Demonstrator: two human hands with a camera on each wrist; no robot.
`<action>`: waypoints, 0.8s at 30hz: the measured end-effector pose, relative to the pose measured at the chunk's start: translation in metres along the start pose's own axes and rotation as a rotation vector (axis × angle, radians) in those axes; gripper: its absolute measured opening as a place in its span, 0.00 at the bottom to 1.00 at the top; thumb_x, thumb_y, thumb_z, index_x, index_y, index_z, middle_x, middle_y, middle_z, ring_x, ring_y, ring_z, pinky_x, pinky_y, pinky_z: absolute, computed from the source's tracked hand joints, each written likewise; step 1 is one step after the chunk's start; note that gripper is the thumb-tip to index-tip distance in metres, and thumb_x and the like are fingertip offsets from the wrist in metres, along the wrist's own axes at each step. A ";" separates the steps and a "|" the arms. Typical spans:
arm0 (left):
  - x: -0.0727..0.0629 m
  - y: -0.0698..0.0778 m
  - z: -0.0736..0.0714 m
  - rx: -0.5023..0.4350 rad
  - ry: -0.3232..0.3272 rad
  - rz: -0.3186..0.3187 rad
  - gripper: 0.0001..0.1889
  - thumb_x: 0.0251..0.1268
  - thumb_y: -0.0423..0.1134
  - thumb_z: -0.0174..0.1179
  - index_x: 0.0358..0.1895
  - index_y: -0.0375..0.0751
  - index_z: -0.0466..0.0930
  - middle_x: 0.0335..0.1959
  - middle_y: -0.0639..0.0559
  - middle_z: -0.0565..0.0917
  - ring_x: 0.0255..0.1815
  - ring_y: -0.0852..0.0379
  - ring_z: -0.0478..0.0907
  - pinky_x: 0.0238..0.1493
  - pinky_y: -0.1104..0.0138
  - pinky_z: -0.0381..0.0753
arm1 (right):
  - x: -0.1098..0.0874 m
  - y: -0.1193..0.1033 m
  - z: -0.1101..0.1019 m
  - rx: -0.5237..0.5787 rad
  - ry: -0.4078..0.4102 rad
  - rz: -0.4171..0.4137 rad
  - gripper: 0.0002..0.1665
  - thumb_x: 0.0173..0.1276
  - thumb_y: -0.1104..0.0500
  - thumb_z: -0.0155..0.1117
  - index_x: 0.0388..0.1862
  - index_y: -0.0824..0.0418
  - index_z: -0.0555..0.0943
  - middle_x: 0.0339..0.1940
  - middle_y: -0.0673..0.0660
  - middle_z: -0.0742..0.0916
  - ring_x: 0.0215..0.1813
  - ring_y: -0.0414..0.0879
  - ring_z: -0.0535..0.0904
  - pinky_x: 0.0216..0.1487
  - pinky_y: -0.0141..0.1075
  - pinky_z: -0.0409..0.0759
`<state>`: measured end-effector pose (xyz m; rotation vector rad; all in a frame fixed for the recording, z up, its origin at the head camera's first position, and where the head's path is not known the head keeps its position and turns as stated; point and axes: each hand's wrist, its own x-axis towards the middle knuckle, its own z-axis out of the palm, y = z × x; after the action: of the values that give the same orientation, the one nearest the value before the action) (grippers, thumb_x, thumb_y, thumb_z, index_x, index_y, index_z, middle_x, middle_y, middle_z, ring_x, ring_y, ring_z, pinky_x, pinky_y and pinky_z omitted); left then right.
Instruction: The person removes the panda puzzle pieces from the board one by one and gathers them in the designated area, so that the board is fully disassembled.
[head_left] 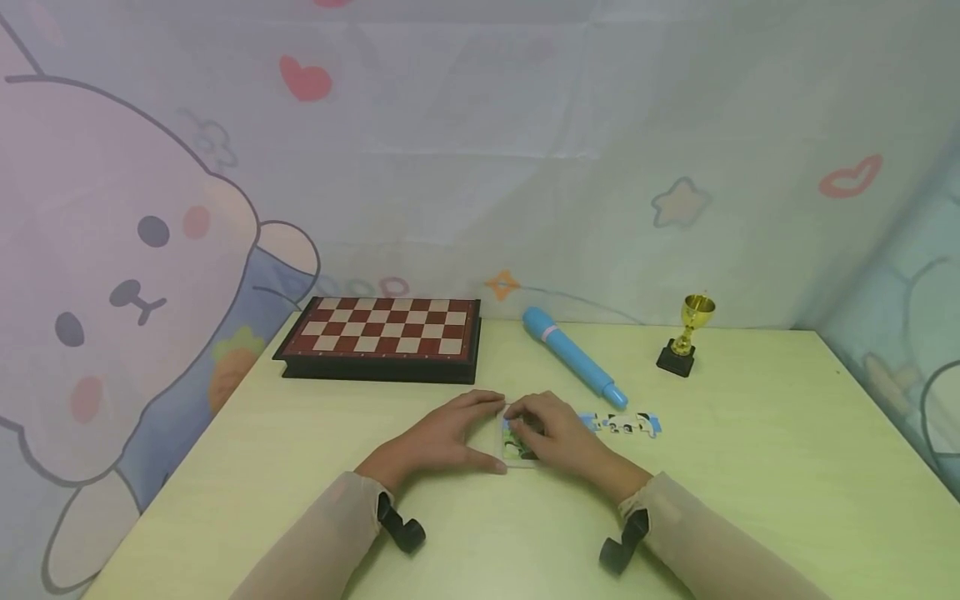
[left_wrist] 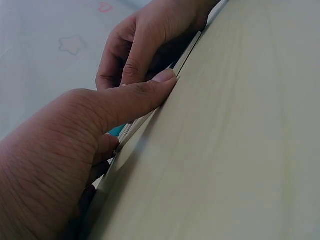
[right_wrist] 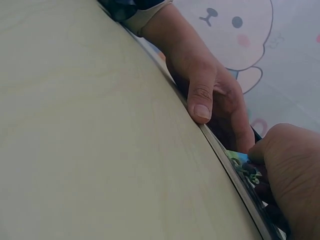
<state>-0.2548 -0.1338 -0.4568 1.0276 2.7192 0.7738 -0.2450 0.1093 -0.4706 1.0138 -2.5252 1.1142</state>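
A small flat jigsaw puzzle board [head_left: 513, 452] with a green picture lies between the two hands; much of it is covered. My left hand [head_left: 448, 437] holds its left end, thumb at the near edge and fingers at the far edge. Over the board, my right hand [head_left: 558, 433] has its fingers bent down onto the picture [right_wrist: 240, 160]. Whether a piece sits between those fingertips is hidden. Just right of this hand lie several loose puzzle pieces [head_left: 632, 425] in blue, white and black. In the left wrist view, the left thumb [left_wrist: 135, 100] touches the board's edge.
A red-and-white chessboard box [head_left: 382, 329] stands at the back left. Behind the hands lies a blue marker-shaped stick [head_left: 573, 358]. A gold trophy cup [head_left: 686, 329] on a black base stands at the back right. A printed cloth [head_left: 480, 150] hangs behind the table.
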 end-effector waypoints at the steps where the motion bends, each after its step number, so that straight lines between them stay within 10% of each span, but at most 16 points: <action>1: 0.000 0.000 0.000 -0.001 0.000 -0.002 0.53 0.50 0.74 0.66 0.78 0.54 0.62 0.78 0.63 0.59 0.78 0.57 0.56 0.73 0.52 0.62 | 0.000 0.000 0.000 -0.001 0.006 -0.003 0.09 0.73 0.58 0.65 0.50 0.53 0.84 0.44 0.45 0.84 0.44 0.42 0.76 0.44 0.37 0.77; 24: 0.000 -0.001 0.001 0.013 -0.001 -0.013 0.52 0.50 0.74 0.66 0.78 0.55 0.62 0.77 0.64 0.59 0.78 0.57 0.56 0.73 0.52 0.62 | 0.001 -0.005 -0.002 0.003 -0.004 0.010 0.11 0.71 0.59 0.68 0.50 0.55 0.84 0.43 0.47 0.86 0.43 0.41 0.79 0.43 0.36 0.80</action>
<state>-0.2546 -0.1340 -0.4581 1.0111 2.7310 0.7548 -0.2428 0.1076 -0.4663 1.0059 -2.5348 1.1205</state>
